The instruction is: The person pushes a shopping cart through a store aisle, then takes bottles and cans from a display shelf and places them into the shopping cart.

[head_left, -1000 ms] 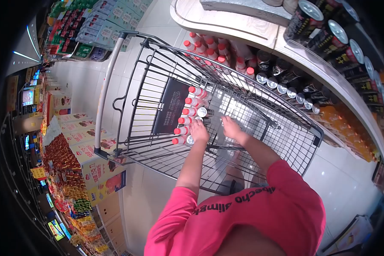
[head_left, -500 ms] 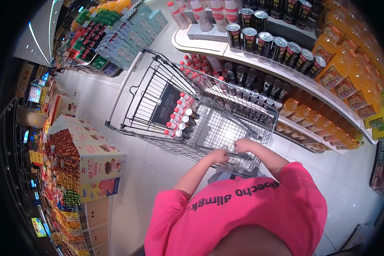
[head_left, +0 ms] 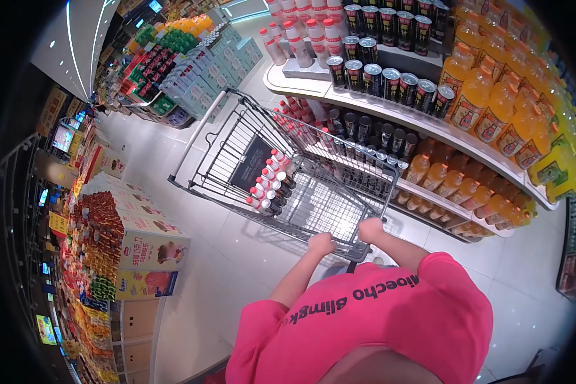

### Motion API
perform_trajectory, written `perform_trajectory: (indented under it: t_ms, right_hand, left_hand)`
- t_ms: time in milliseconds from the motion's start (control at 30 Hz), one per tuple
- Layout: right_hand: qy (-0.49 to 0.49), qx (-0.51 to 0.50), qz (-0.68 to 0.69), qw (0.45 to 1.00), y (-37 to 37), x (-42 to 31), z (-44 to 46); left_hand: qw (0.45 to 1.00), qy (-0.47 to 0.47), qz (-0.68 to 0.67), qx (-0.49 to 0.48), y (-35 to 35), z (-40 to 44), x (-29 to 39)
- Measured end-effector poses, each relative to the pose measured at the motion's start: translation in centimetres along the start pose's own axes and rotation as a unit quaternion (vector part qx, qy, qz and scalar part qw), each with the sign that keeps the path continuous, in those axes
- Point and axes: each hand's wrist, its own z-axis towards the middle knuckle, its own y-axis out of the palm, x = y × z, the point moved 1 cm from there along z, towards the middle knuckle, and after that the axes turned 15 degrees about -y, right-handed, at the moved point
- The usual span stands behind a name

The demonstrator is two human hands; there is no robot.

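A wire shopping cart (head_left: 227, 165) stands in front of me, its long push handle at the far side. The fingers of my left hand (head_left: 321, 243) are closed on the rim of the cart's near end. Beside it, to the right, my right hand (head_left: 370, 230) also grips that rim, near the corner. Inside the basket, against the far end, stand a row of red-capped bottles (head_left: 267, 173) and a row of black cans (head_left: 276, 194). The near part of the basket floor shows bare wire mesh.
On the right, a curved shelf (head_left: 390, 105) holds black cans (head_left: 391, 82), red-capped bottles (head_left: 297, 45) and orange drink bottles (head_left: 470, 96). To the left is a snack display with cartons (head_left: 153, 251). Stacked drink packs (head_left: 201, 77) stand farther back on the tiled floor (head_left: 205, 275).
The cart's near end and both my hands have come a little closer to my body. The shelf appears shifted in view, with more orange bottles showing. Both hands keep their grip.
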Motion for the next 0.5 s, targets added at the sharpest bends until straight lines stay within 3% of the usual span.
perform_trajectory:
  t_ms: [67,267,500]
  right_hand:
    - [0.032,-0.028,0.012,0.999,0.0,-0.2,0.6]
    - [0.048,0.021,0.024,0.998,0.8,-0.8,1.0]
    - [0.023,0.025,-0.002,0.999,1.3,-1.4,1.3]
  left_hand:
    - [0.999,-0.025,0.026,-0.012,-0.3,-0.1,0.3]
    - [0.996,-0.072,0.043,-0.008,-0.9,-0.1,0.7]
    - [0.994,-0.088,0.057,0.007,-1.6,-0.8,0.5]
